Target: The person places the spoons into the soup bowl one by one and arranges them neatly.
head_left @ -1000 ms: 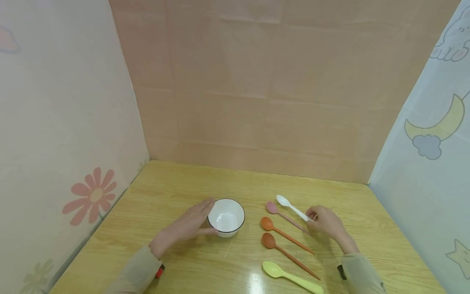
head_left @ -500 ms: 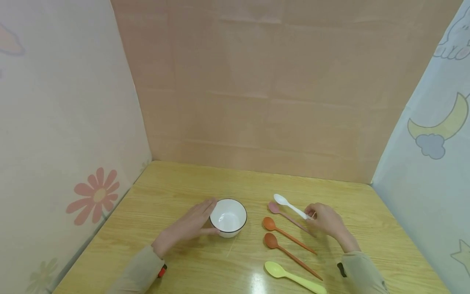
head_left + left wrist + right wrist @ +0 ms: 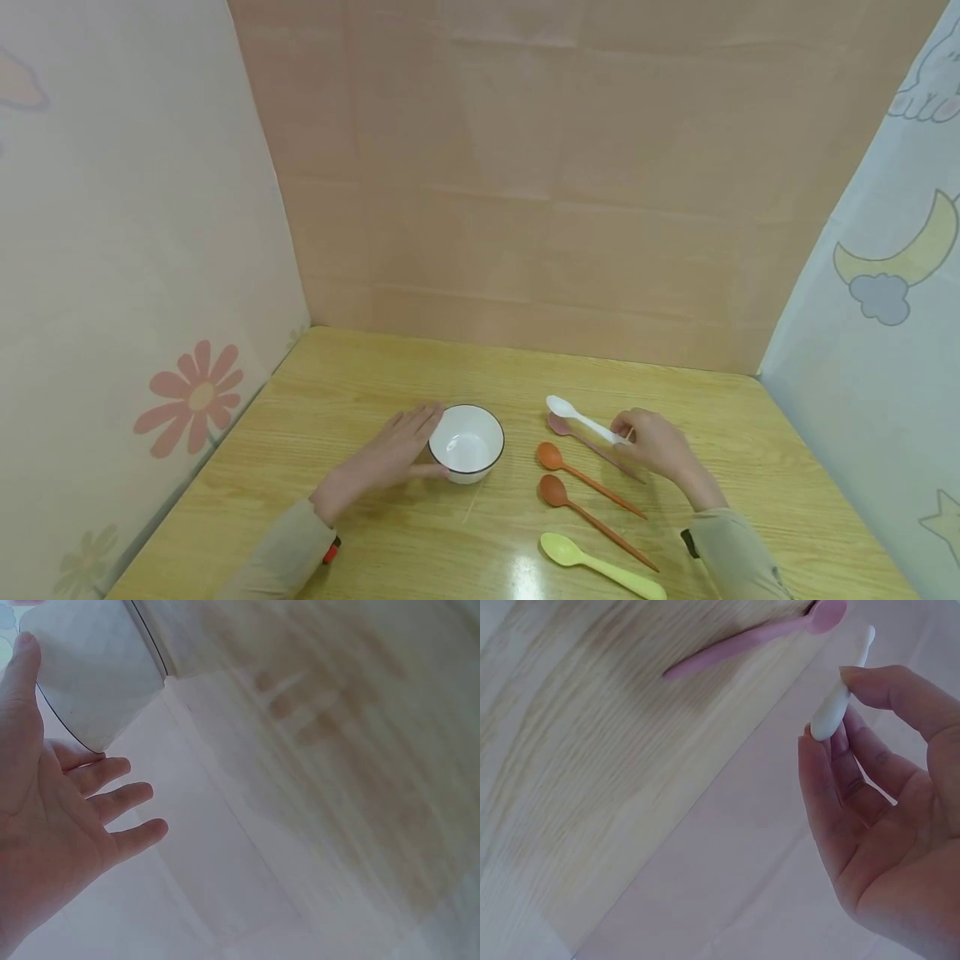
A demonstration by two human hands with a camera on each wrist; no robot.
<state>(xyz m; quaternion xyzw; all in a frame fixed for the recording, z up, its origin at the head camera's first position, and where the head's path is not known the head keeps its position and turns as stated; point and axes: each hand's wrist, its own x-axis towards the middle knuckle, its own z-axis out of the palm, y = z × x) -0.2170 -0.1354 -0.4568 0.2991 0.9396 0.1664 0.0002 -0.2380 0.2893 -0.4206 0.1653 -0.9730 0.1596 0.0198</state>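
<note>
The white bowl [image 3: 467, 442] with a dark rim stands on the table. My left hand [image 3: 393, 450] rests against its left side, thumb at the near side and fingers toward the far side. In the left wrist view, the thumb lies along the bowl [image 3: 97, 667], and the other fingers of the left hand [image 3: 67, 795] are spread and fairly straight. My right hand [image 3: 654, 442] pinches the white spoon [image 3: 577, 417] by its handle end between thumb and fingers, its head pointing left. The pink spoon [image 3: 596, 450] lies just below the white one.
Below the pink spoon lie an orange spoon [image 3: 588, 479], a darker orange-brown spoon [image 3: 596, 521] and a yellow spoon [image 3: 600, 567], all slanting alike on the wooden table [image 3: 390, 533]. A peach backdrop [image 3: 525, 208] closes the back, with patterned sheets on both sides.
The right hand has shifted a little left with the white spoon, whose head now overlaps the pink spoon's head. The left hand stays at the bowl; the head view has turned slightly.
</note>
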